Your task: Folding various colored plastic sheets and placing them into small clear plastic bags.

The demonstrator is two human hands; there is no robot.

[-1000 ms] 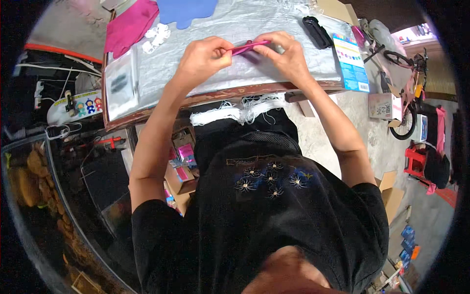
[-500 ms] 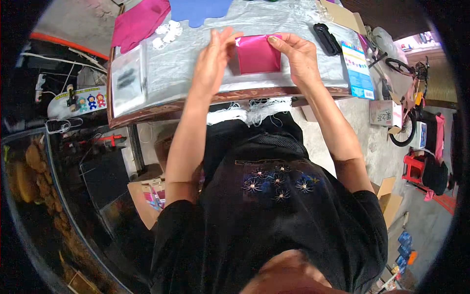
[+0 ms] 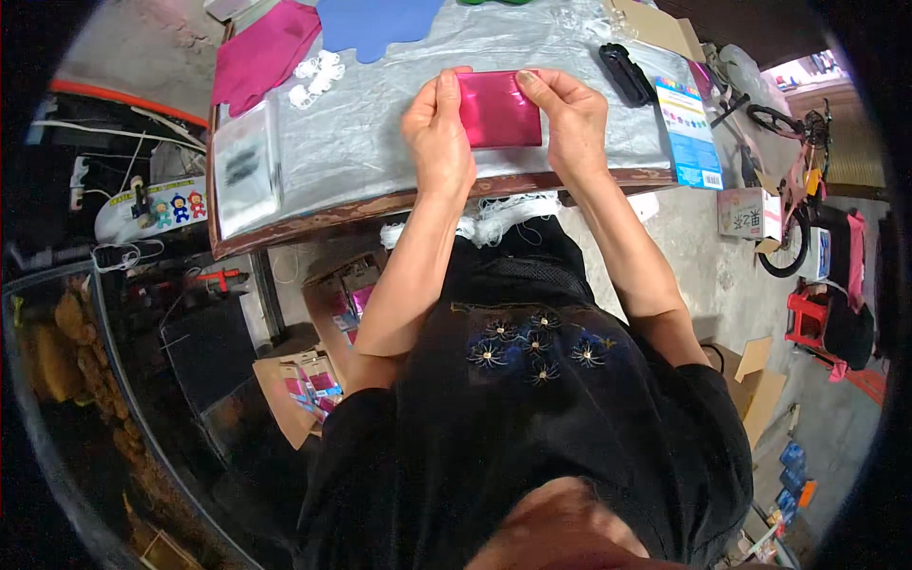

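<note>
Between my two hands is a shiny magenta folded plastic sheet (image 3: pixel 502 112), held flat and roughly square just above the near part of the table. My left hand (image 3: pixel 439 133) grips its left edge, thumb on top and the other fingers curled behind. At the upper right corner my right hand (image 3: pixel 576 123) pinches it between thumb and fingers. The table cover (image 3: pixel 361 142) under it is silvery grey and wrinkled. To the left lie a bundle of white string (image 3: pixel 316 78) and a stack of clear plastic bags (image 3: pixel 247 166).
Magenta fabric (image 3: pixel 266 52) and a blue sheet (image 3: pixel 380 27) lie at the far left. On the right are a black case-like object (image 3: pixel 627 76) and a blue-and-white printed card (image 3: pixel 691 133). The table's brown wooden edge (image 3: pixel 370 205) runs nearest me. Open cartons (image 3: pixel 285 394) stand below left.
My left hand has closed on the sheet's left edge; its fingers were stretched upward beside the corner before. My right hand keeps its pinch. The view has shifted slightly.
</note>
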